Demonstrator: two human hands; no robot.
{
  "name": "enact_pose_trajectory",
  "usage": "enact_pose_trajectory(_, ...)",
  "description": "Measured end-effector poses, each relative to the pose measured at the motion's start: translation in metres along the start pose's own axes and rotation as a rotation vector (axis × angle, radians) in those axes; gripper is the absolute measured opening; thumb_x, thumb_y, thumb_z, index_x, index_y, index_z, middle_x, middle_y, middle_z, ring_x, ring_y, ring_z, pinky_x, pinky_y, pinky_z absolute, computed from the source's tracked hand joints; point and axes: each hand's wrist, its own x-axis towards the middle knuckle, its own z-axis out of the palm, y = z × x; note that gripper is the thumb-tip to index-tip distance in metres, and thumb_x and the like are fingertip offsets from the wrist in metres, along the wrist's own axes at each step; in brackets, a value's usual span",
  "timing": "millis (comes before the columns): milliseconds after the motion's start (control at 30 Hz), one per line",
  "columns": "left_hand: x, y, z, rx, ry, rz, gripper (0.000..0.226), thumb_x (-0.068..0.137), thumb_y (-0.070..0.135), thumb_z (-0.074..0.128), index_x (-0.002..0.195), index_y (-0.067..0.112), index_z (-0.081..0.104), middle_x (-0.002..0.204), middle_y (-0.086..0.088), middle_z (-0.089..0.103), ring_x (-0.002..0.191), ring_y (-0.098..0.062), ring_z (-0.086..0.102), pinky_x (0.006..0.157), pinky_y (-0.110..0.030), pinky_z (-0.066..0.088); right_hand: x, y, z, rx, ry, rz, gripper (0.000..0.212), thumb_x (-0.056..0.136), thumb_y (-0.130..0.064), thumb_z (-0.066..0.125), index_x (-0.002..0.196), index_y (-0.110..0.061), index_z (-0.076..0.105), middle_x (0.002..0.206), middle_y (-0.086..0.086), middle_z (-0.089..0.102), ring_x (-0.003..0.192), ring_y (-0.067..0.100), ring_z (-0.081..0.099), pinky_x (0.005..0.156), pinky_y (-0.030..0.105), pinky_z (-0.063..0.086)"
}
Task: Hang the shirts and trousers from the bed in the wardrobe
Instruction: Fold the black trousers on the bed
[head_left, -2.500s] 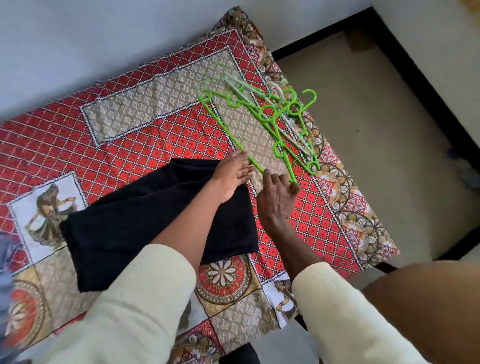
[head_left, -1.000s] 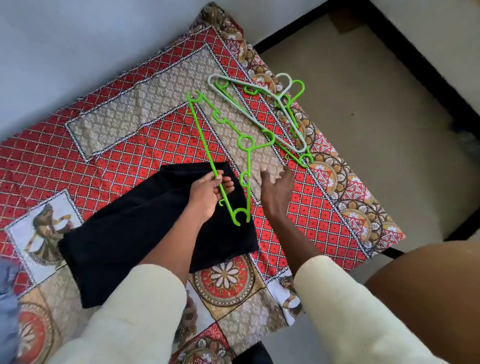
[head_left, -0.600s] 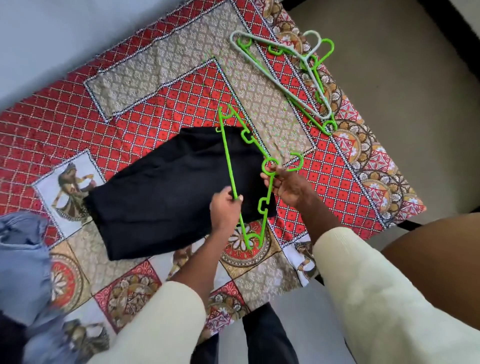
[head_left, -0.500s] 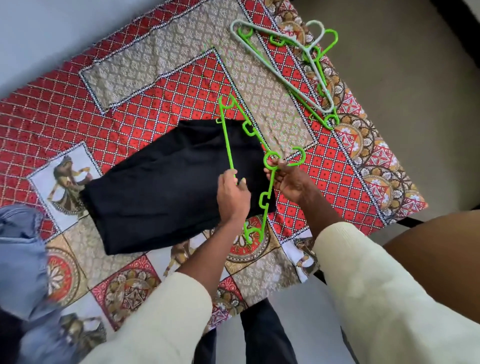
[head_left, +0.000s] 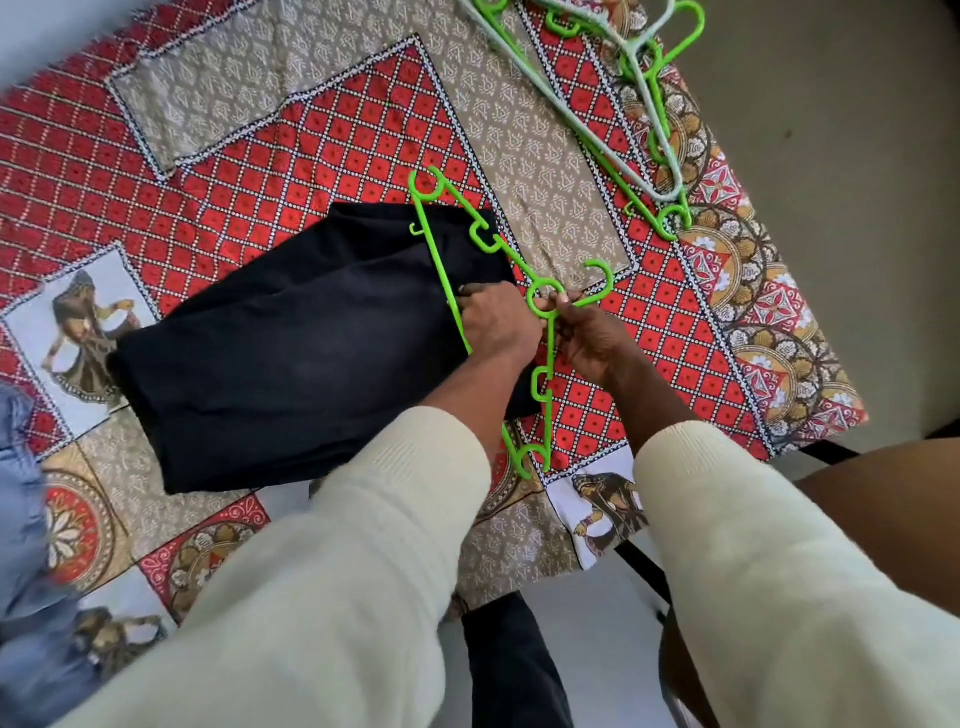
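black trousers (head_left: 291, 358) lie folded mid-bed (head_left: 322, 130), their 3 o'clock end under your hands. feed that end through the green hanger (head_left: 452, 291) over the bar, keeping the fold flat. left hand (head_left: 496, 322) grips the bar and cloth edge; right hand (head_left: 589, 338), just at 3 o'clock, pinches the hook neck. spare hangers (head_left: 644, 104) at 1 o'clock.

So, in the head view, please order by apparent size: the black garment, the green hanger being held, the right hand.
1. black garment
2. green hanger, long but thin
3. right hand

The left hand covers part of the garment.
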Motion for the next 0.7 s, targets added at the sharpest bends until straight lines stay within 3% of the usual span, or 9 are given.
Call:
enact_pose_trajectory(100, -0.002, 0.008, -0.002, 0.003, -0.077, 0.004, 0.086, 0.084, 0.022, 0.066, 0.14, -0.025, 0.021, 0.136, -0.039, 0.045, 0.123, -0.041, 0.053, 0.085, -0.038, 0.053, 0.001, 0.003, -0.003, 0.089, -0.008, -0.014, 0.014, 0.1, -0.007, 0.05, 0.091, -0.013, 0.059, 0.079, 0.004, 0.075, 0.073, 0.012, 0.072, 0.072, 0.026, 0.059)
enact_pose_trajectory(233, -0.001, 0.006, -0.008, -0.025, -0.075, 0.04, 0.08, 0.089, 0.012, 0.06, 0.141, -0.025, 0.012, 0.132, -0.035, 0.052, 0.123, -0.042, 0.054, 0.087, -0.039, 0.054, -0.001, 0.002, -0.004, 0.121, -0.015, -0.021, 0.017, 0.102, -0.008, 0.046, 0.092, -0.008, 0.061, 0.077, 0.004, 0.075, 0.068, 0.013, 0.071, 0.068, 0.025, 0.059)
enact_pose_trajectory(367, -0.009, -0.01, -0.028, -0.096, -0.069, 0.09, 0.076, 0.093, 0.009, 0.056, 0.149, -0.011, 0.009, 0.13, -0.021, 0.059, 0.121, -0.034, 0.056, 0.091, -0.04, 0.05, -0.003, 0.004, 0.005, 0.141, -0.061, -0.001, 0.017, 0.102, -0.011, 0.046, 0.101, -0.005, 0.061, 0.084, 0.006, 0.075, 0.07, 0.017, 0.07, 0.071, 0.026, 0.059)
enact_pose_trajectory(567, -0.026, -0.054, -0.084, -0.296, -0.159, 0.154, 0.08, 0.092, 0.008, 0.05, 0.157, 0.016, 0.004, 0.124, -0.017, 0.061, 0.113, -0.037, 0.058, 0.09, -0.041, 0.048, -0.007, -0.002, 0.036, 0.07, -0.11, -0.072, 0.013, 0.1, -0.012, 0.048, 0.11, -0.006, 0.053, 0.086, 0.006, 0.075, 0.068, 0.018, 0.069, 0.063, 0.025, 0.057)
enact_pose_trajectory(633, -0.034, -0.075, -0.098, -0.402, -0.174, 0.199, 0.082, 0.091, 0.007, 0.047, 0.157, 0.027, 0.003, 0.114, -0.013, 0.062, 0.1, -0.033, 0.062, 0.082, -0.042, 0.052, -0.01, -0.001, 0.049, 0.091, -0.094, -0.083, 0.012, 0.1, -0.012, 0.047, 0.103, -0.005, 0.056, 0.082, 0.005, 0.075, 0.065, 0.017, 0.069, 0.061, 0.024, 0.057)
enact_pose_trajectory(700, -0.043, -0.099, -0.112, -0.542, -0.188, 0.243, 0.084, 0.088, 0.002, 0.043, 0.157, 0.035, 0.006, 0.101, -0.002, 0.061, 0.075, -0.022, 0.059, 0.064, -0.038, 0.049, -0.012, 0.005, 0.062, 0.134, -0.074, -0.068, 0.015, 0.102, -0.011, 0.044, 0.099, -0.005, 0.058, 0.079, 0.006, 0.075, 0.061, 0.017, 0.069, 0.06, 0.023, 0.057)
